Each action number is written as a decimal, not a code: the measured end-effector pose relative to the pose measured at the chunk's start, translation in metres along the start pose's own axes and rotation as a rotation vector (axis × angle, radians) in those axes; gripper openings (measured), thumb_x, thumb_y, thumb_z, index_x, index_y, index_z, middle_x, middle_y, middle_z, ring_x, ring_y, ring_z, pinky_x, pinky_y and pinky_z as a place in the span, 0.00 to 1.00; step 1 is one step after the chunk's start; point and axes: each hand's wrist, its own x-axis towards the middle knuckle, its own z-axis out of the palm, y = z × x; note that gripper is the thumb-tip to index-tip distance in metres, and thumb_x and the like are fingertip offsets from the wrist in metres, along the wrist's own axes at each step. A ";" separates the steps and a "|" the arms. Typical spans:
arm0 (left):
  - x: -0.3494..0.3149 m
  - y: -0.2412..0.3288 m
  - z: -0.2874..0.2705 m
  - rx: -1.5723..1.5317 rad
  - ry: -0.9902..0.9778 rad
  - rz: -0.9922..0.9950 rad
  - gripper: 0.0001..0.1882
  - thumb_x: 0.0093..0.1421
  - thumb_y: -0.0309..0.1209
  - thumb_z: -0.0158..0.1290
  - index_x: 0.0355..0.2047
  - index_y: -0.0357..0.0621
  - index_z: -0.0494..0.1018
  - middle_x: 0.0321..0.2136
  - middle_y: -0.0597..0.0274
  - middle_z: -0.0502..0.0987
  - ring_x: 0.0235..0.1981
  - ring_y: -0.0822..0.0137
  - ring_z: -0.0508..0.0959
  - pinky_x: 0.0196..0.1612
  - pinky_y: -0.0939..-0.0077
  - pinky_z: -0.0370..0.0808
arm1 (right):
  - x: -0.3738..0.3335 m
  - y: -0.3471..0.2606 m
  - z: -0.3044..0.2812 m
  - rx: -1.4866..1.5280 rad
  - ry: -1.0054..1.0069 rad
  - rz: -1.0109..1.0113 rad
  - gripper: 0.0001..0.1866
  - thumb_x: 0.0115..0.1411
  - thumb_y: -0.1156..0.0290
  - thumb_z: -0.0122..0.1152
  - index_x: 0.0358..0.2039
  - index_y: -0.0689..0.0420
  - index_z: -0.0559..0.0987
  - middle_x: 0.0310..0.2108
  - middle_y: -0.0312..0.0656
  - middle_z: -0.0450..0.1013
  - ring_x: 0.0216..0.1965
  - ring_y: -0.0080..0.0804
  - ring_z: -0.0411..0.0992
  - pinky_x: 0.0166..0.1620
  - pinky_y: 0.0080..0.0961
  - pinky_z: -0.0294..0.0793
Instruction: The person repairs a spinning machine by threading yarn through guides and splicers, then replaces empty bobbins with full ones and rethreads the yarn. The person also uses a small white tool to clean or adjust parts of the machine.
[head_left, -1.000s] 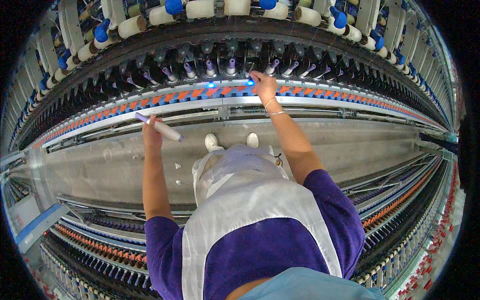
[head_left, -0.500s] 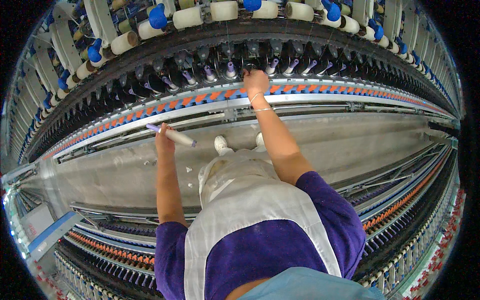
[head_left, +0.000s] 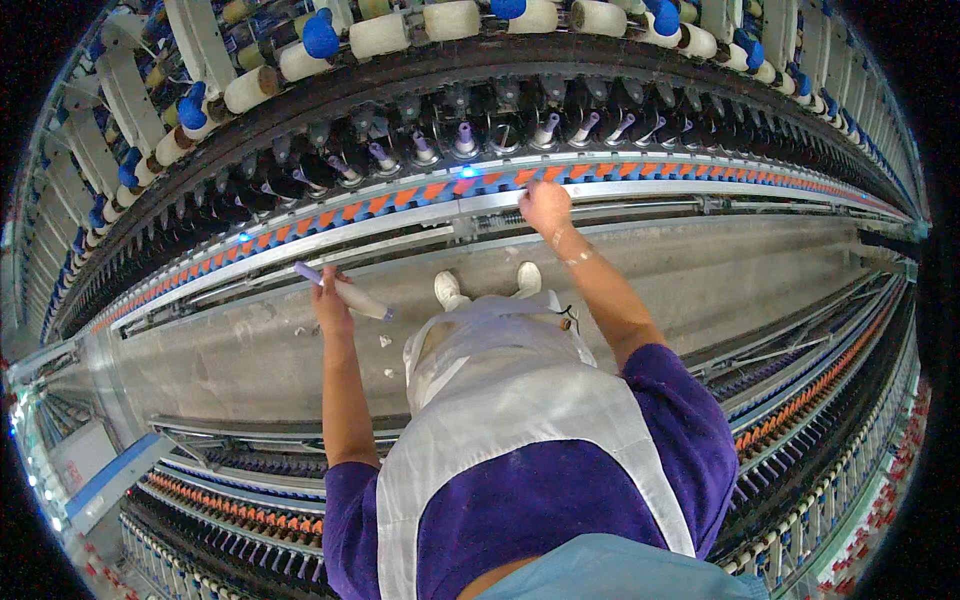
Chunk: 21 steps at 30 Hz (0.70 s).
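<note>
Floor (head_left: 230,355) beneath bobbin (head_left: 362,300) between left fingers (head_left: 328,286)

A purple-ended bobbin (head_left: 362,299), apparently wound with pale yarn, slants rightward in the left hand (head_left: 332,306).

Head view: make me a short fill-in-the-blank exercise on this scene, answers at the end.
1. The left hand holds a bobbin whose tube ends are coloured ____.
2. The right hand is to the ____ of the bobbin in the picture.
3. The shoes stand on the ____.
4. The apron is coloured ____.

Missing words: purple; right; floor; white.
</note>
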 end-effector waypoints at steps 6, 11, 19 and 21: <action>0.021 0.004 0.000 -0.384 -0.275 -0.295 0.15 0.63 0.41 0.49 0.38 0.41 0.68 0.24 0.64 0.68 0.30 0.66 0.71 0.36 0.69 0.71 | -0.005 0.071 -0.081 0.811 -0.870 0.137 0.19 0.56 0.50 0.60 0.20 0.53 0.80 0.14 0.28 0.68 0.19 0.15 0.62 0.23 0.18 0.60; 0.090 -0.014 0.017 -0.417 0.062 -0.239 0.19 0.64 0.44 0.47 0.45 0.42 0.64 0.32 0.58 0.68 0.35 0.62 0.71 0.41 0.63 0.71 | 0.041 0.022 -0.014 0.140 0.393 -0.064 0.18 0.52 0.53 0.62 0.19 0.56 0.79 0.16 0.46 0.71 0.20 0.42 0.71 0.24 0.37 0.67; 0.012 0.020 0.136 0.124 -0.116 0.318 0.19 0.65 0.43 0.40 0.49 0.46 0.67 0.35 0.61 0.72 0.36 0.69 0.72 0.37 0.73 0.71 | 0.033 0.014 -0.090 0.177 0.725 -0.168 0.14 0.51 0.71 0.66 0.14 0.56 0.72 0.14 0.41 0.65 0.16 0.39 0.64 0.20 0.31 0.62; -0.033 0.019 0.213 0.376 -0.367 0.427 0.15 0.64 0.35 0.45 0.48 0.43 0.71 0.37 0.63 0.75 0.36 0.68 0.73 0.40 0.74 0.70 | 0.009 0.037 -0.142 0.321 0.603 -0.087 0.14 0.53 0.69 0.65 0.16 0.59 0.72 0.14 0.41 0.65 0.15 0.34 0.62 0.19 0.28 0.60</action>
